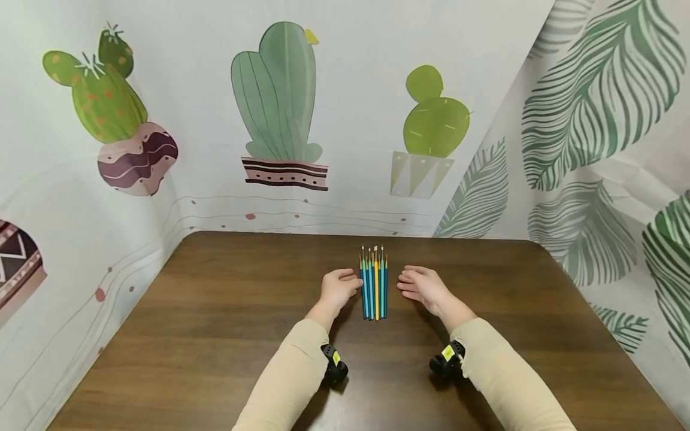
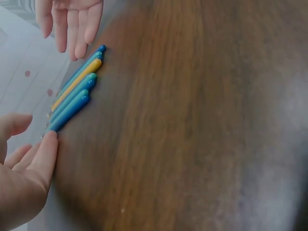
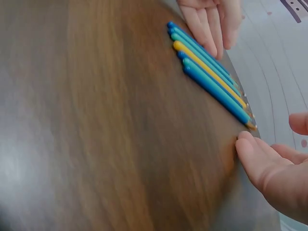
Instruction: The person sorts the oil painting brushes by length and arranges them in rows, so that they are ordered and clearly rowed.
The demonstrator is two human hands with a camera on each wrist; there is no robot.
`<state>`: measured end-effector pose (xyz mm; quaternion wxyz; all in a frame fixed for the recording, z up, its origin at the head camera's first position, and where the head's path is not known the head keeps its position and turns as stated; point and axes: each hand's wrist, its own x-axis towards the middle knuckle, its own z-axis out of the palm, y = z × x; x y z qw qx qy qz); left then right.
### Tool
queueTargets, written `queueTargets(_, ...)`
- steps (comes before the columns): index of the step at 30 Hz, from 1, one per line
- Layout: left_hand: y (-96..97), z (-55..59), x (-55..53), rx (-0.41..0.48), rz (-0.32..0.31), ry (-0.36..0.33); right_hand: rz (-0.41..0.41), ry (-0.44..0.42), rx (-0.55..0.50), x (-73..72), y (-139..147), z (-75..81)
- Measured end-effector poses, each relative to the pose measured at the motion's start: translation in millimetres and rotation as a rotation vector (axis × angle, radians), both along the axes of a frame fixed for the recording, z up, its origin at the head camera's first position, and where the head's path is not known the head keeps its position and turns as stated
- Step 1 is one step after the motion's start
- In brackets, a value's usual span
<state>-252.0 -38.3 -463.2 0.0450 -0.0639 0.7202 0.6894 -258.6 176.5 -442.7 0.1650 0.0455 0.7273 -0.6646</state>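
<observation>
Head view: brushes (image 1: 376, 290) near the table's far edge (image 1: 280, 237), right hand (image 1: 426, 288) apart.

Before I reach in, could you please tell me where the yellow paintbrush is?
In the head view, the yellow paintbrush lies on the brown table, just right of the picture's centre, with blue and teal paintbrushes on both sides.

no words or numbers are showing readably. a yellow sticker (image 1: 336, 358) is sitting on the left wrist camera (image 1: 337, 373), a second sticker (image 1: 447, 352) on the right wrist camera (image 1: 439, 366); any print is looking too small.
</observation>
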Motion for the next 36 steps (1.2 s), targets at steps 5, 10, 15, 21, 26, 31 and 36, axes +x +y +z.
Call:
queueTargets(5,1.0,-7.3,-2.5,0.012,0.013,-0.018,-0.015,-0.040,-0.056,-0.8,-7.7,-3.5)
queueTargets(10,-0.2,-13.9,-2.3,-0.045,-0.016,0.022,-0.043,-0.054,-0.061,-4.2,-16.5,-5.8)
queueTargets(15,-0.4,-15.6,-1.6,-0.043,-0.025,0.044,-0.066,-0.044,-0.067,-8.5,-22.2,-8.3)
queueTargets(21,0.5,-17.0,-2.5,-0.056,-0.038,0.044,-0.105,-0.043,-0.047,-10.4,-22.7,-9.7)
queueTargets(26,0.5,-16.9,-1.5,-0.061,-0.044,0.042,-0.135,-0.052,-0.045,-11.7,-23.5,-11.5)
queueTargets(31,-0.1,-17.2,-0.7,-0.073,-0.046,0.032,-0.156,-0.054,-0.040,-15.7,-25.7,-14.6)
queueTargets(36,-1.3,-16.3,-2.2,-0.076,-0.051,0.047,-0.186,-0.030,0.026,-19.9,-30.1,-14.1)
